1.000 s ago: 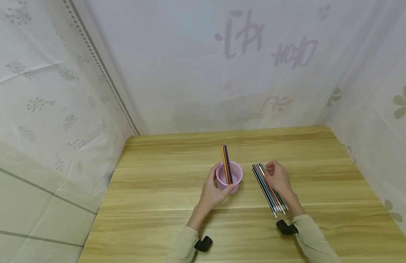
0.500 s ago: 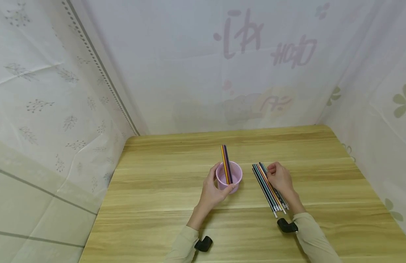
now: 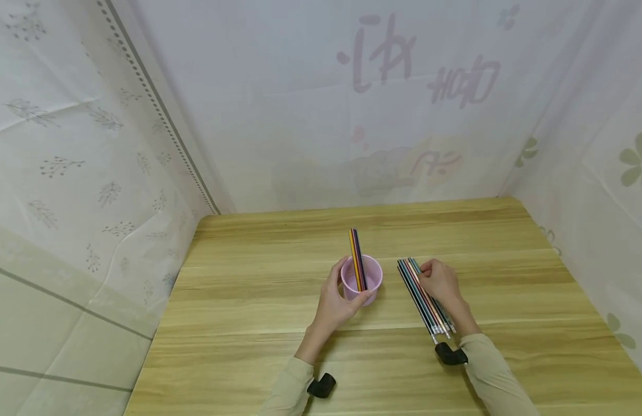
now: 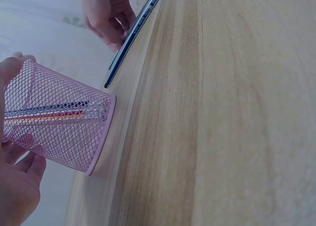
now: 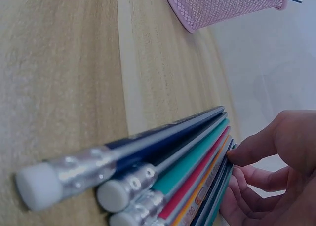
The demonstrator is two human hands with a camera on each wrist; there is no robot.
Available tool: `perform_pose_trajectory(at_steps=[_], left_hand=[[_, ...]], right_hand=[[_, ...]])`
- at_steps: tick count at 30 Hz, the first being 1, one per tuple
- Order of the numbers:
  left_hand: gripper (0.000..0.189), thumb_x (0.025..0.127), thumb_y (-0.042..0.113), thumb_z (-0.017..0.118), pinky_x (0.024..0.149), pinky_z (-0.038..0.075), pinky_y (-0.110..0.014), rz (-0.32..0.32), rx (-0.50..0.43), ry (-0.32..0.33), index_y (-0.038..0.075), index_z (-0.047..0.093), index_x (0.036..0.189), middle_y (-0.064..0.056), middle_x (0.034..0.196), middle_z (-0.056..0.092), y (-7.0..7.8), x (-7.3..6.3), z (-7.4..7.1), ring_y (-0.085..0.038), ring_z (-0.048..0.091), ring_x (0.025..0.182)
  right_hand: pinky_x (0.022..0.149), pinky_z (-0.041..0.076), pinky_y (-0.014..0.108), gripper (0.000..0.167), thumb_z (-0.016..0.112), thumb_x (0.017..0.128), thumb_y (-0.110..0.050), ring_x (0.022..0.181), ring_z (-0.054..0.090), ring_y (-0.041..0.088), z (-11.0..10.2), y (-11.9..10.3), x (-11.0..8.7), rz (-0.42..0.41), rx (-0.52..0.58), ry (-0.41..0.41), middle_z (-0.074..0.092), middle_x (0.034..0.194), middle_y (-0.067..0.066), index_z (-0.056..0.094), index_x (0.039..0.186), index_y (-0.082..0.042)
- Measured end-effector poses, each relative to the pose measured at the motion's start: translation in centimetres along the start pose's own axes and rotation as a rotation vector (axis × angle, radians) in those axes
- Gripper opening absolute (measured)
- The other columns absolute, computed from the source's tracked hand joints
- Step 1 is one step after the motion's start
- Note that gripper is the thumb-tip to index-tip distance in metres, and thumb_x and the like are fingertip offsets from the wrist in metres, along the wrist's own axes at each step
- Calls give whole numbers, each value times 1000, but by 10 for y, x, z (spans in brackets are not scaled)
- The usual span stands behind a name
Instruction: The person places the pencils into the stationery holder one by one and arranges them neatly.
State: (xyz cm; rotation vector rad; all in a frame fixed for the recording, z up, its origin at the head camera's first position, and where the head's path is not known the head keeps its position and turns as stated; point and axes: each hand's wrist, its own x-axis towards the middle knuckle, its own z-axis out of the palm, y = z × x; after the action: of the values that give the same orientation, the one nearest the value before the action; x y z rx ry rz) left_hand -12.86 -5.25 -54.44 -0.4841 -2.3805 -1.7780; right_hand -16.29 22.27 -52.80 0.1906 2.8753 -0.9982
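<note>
A pink mesh pencil cup (image 3: 377, 284) stands upright on the table, also showing in the left wrist view as a pink mesh cup (image 4: 59, 112). My left hand (image 3: 335, 303) grips its side, thumb at the near rim. Several pencils (image 3: 356, 251) lean inside it. To the right lies a loose row of pencils (image 3: 422, 300), their white erasers towards me. At the row's right side, near its far end, my right hand (image 3: 441, 282) pinches a pencil between thumb and curled fingers. In the right wrist view the pencils (image 5: 185, 179) are dark, teal, red and yellow; the fingers partly hide their far ends.
The wood-grain table (image 3: 238, 300) reaches back to a pale printed curtain (image 3: 300, 115). More curtain hangs along its left and right sides. A black wrist device (image 3: 322, 385) sits by the left sleeve and another black device (image 3: 451, 354) by the right.
My right hand shifts slightly at the far end of the row, and the pencils on that side have moved a little. The left hand and the cup stay put.
</note>
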Motion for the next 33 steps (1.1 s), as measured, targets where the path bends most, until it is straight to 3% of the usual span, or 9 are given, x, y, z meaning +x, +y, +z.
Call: perform_pose_trajectory(at_steps=[7,15,25,33], left_hand=[[94,80,30,87,112,48,-44,-4,-1,3,1,36,153,-13,147,53,0,0,0,-29,56,132],[94,80,30,87,113,47,-44,-11,-6,0,1,35,153,-13,148,52,0,0,0,-29,55,133],[92,80,29,87,112,48,-43,1,-4,5,3,36,153,-13,146,54,0,0,0,-29,57,131],[93,79,30,88,113,48,-43,-8,-3,14,2,37,152,-11,147,54,0,1,0,-26,56,133]], right_hand=[[72,54,40,22,56,88,-6,83,63,29,-2,0,-1,-25,4,-14,67,94,19,63,105,6],[82,59,48,24,57,91,-5,92,67,36,-13,-10,-5,-79,71,38,68,104,25,62,111,7],[76,60,44,24,55,92,-6,91,69,36,-29,-34,-10,-134,108,112,69,102,25,63,111,7],[66,57,27,20,58,94,-7,88,71,35,-38,-45,-15,-217,169,207,72,99,24,66,108,5]])
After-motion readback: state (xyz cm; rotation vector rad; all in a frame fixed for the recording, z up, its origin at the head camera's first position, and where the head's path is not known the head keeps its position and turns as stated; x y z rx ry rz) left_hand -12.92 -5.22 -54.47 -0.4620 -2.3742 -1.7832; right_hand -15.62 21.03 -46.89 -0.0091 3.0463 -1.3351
